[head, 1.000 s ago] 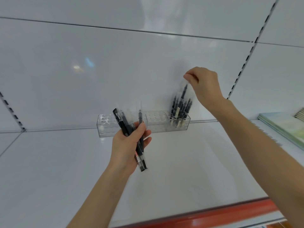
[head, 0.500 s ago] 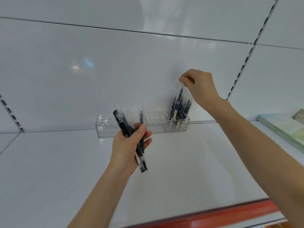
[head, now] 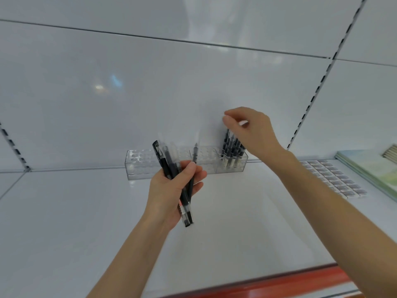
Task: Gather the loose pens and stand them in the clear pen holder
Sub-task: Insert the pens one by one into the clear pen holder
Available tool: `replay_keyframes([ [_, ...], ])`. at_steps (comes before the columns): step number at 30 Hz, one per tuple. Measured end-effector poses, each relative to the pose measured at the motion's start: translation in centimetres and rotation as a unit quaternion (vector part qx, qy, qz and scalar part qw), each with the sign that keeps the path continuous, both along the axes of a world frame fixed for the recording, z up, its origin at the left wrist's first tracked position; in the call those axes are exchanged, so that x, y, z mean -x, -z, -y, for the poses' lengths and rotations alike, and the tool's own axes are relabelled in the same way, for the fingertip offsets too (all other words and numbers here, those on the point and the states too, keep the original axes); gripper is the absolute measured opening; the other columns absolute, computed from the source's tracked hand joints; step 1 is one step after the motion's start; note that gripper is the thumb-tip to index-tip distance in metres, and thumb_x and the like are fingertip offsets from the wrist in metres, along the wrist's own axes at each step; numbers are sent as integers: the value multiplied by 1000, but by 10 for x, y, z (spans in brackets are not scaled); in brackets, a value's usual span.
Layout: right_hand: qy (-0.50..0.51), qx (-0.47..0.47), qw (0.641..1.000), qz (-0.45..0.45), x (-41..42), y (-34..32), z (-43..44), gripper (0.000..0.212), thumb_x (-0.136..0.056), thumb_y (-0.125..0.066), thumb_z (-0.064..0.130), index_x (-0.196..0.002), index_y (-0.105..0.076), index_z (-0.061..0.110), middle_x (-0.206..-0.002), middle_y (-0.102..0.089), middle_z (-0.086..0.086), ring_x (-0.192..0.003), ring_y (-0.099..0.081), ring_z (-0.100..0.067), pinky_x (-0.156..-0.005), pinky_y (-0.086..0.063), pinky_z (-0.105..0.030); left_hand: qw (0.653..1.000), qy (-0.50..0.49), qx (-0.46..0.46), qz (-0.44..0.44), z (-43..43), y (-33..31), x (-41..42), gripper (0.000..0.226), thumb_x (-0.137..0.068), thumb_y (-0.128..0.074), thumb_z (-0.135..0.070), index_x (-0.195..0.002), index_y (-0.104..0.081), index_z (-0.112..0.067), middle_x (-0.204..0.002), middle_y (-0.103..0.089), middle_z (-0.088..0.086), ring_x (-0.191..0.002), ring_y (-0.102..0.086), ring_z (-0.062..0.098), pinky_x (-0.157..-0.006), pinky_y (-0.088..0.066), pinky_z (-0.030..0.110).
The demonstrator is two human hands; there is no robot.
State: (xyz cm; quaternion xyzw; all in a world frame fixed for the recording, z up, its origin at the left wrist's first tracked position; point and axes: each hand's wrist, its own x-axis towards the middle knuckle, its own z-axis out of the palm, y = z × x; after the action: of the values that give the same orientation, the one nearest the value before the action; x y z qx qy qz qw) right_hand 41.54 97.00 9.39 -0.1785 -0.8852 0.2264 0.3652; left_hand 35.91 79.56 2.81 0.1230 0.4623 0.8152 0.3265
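A long clear pen holder stands at the back of the white shelf, against the back panel. Several black pens stand in its right end; the holes to the left show through empty. My right hand hovers over those pens, and its thumb and forefinger pinch the clear cap of one pen that reaches down into the holder. My left hand is in front of the holder's middle and grips a bundle of several black pens, fanned upward with their lower ends below the palm.
Flat green-covered books lie at the right end of the shelf, with rows of small packaged items beside them. A red strip runs along the shelf's front edge. Slotted uprights run up the back panel.
My right hand has come down and slightly left with its pen, which now stands lower among the pens in the holder. My left hand with its bundle has barely moved.
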Motion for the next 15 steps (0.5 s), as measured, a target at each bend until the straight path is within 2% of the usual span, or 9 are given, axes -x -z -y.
replay_keyframes([
  [2, -93, 171, 981, 22, -1, -5, 22, 12, -86, -61, 26, -91, -66, 17, -80, -68, 9, -68, -63, 0, -66, -50, -16, 1000, 16, 0, -17, -1, 0, -2, 4, -85, -59, -5, -82, -61, -8, -69, -73, 5, -67, -72, 16, -68, -59, 29],
  [4, -158, 223, 960, 66, -1, -5, 35, 8, -84, -63, 24, -87, -66, 17, -75, -69, 6, -64, -65, -4, -60, -52, -18, 999, 31, 4, -29, -2, -1, -3, 5, -86, -58, -5, -81, -60, -6, -69, -73, 5, -68, -72, 17, -68, -59, 29],
  [7, -171, 227, 957, 51, 0, -8, 34, 5, -84, -64, 16, -80, -67, 16, -74, -69, -3, -58, -64, -5, -57, -53, -17, 998, 36, 18, -41, -1, -2, -1, 7, -87, -58, -10, -82, -58, -5, -74, -74, 6, -74, -72, 19, -72, -59, 33],
  [11, -48, 210, 973, -82, 5, -23, -5, 6, -84, -64, 13, -79, -67, 15, -64, -65, 1, -52, -61, -5, -60, -55, -21, 996, 19, 65, -64, 4, -1, 8, 15, -86, -60, -22, -88, -56, -8, -95, -70, 10, -91, -69, 21, -79, -56, 41],
  [13, 14, 161, 979, -121, 11, -27, -26, 6, -85, -63, 12, -88, -67, 10, -68, -64, -1, -52, -60, -3, -63, -55, -21, 995, 13, 78, -54, 7, 0, 10, 18, -86, -60, -24, -85, -54, -7, -85, -64, 8, -78, -68, 18, -70, -58, 35],
  [15, 43, 106, 987, -117, 20, -26, -37, 14, -86, -60, 11, -95, -67, 3, -76, -64, -4, -53, -59, 0, -68, -54, -21, 993, 11, 100, -54, 8, -1, 10, 21, -86, -60, -26, -80, -50, -10, -68, -53, 2, -58, -57, 12, -49, -52, 24],
])
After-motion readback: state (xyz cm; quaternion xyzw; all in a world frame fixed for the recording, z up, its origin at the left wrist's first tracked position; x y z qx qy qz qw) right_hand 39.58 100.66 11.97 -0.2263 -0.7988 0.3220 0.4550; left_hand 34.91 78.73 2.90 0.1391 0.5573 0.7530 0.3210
